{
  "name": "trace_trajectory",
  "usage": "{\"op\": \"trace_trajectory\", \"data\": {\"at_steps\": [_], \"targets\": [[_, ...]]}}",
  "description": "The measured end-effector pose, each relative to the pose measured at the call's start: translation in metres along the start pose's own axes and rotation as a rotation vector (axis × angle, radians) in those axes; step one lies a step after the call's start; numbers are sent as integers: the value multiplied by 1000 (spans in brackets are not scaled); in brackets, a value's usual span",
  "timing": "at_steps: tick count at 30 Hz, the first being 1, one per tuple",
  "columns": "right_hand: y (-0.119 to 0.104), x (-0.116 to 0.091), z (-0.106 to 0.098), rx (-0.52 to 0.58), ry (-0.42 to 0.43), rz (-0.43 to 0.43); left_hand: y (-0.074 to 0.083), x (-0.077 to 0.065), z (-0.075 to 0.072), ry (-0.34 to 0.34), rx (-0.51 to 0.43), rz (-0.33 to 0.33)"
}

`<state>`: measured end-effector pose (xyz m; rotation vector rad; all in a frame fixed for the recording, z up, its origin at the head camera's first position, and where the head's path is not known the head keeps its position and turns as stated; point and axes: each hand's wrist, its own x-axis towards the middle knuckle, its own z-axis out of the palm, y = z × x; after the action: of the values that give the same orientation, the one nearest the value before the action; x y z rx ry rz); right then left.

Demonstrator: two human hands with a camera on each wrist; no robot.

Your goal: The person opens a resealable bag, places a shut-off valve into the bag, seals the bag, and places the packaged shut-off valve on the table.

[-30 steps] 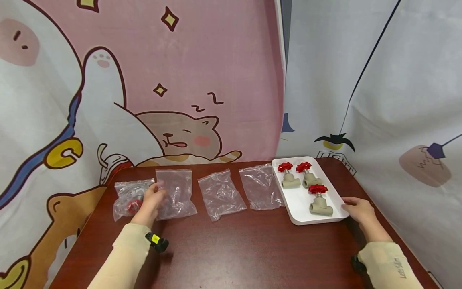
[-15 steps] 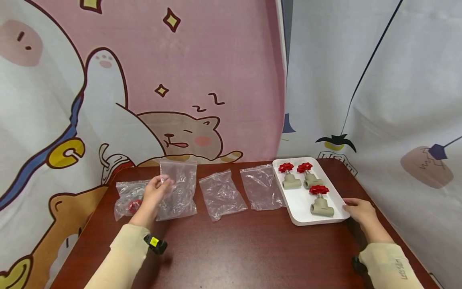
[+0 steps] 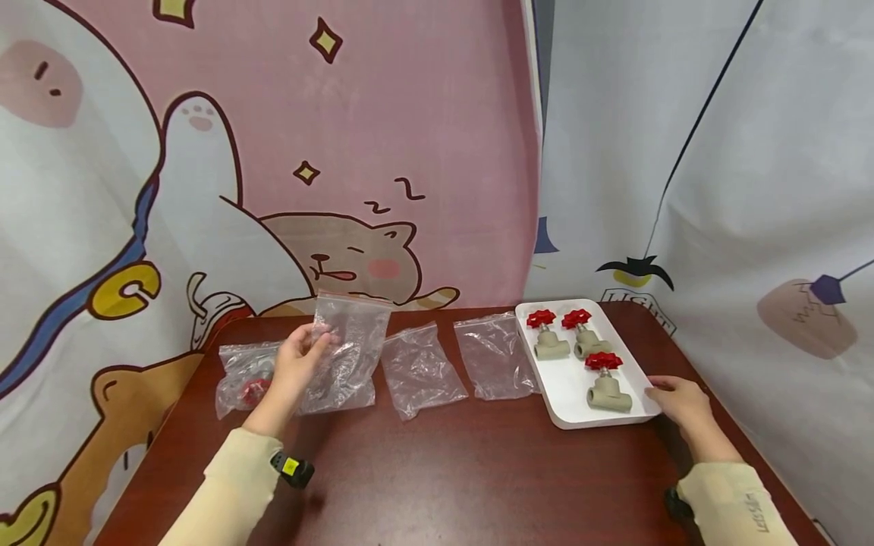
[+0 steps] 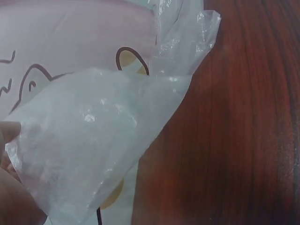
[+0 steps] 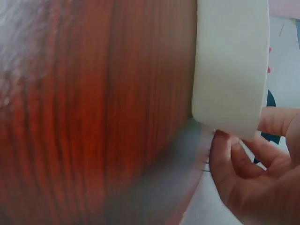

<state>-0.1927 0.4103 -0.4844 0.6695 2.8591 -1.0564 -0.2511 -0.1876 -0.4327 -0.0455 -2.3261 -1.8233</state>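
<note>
My left hand [image 3: 300,360] pinches the left side of a clear zip bag [image 3: 358,326], raised and tilted off the table. In the left wrist view that bag [image 4: 93,126] spreads across the picture, thumb and fingers at its edge. My right hand [image 3: 686,402] grips the right rim of a white tray [image 3: 563,394]; the right wrist view shows the fingers bent at the tray wall [image 5: 229,65] and the thumb over its rim. In the tray lie three beige pipe valves with red handwheels: one back left [image 3: 551,346], one back right [image 3: 592,343], one in front [image 3: 609,394].
Left of the raised bag lies another zip bag [image 3: 235,364] with a red-handled item inside, partly hidden by my left hand. Two flat clear bags, one nearer [image 3: 423,371] and one beside the tray [image 3: 495,356], rest on the dark wooden table [image 3: 464,470]. Printed curtains hang behind.
My left hand has taken hold of the second bag and lifted its upper part, moving it slightly right. The right hand stays at the tray, which has not visibly moved.
</note>
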Motion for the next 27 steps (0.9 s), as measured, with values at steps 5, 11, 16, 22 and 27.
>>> {"op": "trace_trajectory", "data": {"at_steps": [5, 11, 16, 22, 27], "targets": [[-11, -6, -3, -123, 141, -103, 11, -5, 2, -101, -14, 104], [-48, -22, 7, -194, 283, -214, 35, -19, 9, -216, 28, 213], [-87, -35, 28, -134, 353, -454, 51, -30, 16, -297, 53, 263], [-127, -51, 68, 7, 348, -785, 56, -35, 26, -358, 26, 291], [-155, -69, 90, 132, 189, -913, 58, -39, 32, -400, 21, 333]]}}
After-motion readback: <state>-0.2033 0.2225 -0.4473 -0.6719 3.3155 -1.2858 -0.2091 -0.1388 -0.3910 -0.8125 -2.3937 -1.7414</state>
